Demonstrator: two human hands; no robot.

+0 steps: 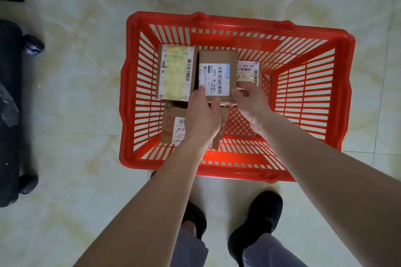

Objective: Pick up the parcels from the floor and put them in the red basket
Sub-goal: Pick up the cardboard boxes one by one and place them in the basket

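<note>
The red basket [312, 84] stands on the floor in front of my feet. Inside it, both hands hold a small brown parcel [217, 67] with a white label. My left hand [202, 115] grips its near left corner and my right hand [249, 99] grips its near right corner. A larger parcel with a yellowed label [175, 72] lies at the basket's far left. Another labelled parcel [248, 70] lies behind the held one to the right. A fourth parcel [173, 125] lies at the near left, partly hidden under my left hand.
Pale tiled floor [76, 104] surrounds the basket. A dark wheeled case [10, 115] with plastic wrap on it stands at the left edge. My black shoes [258, 221] are just behind the basket's near rim.
</note>
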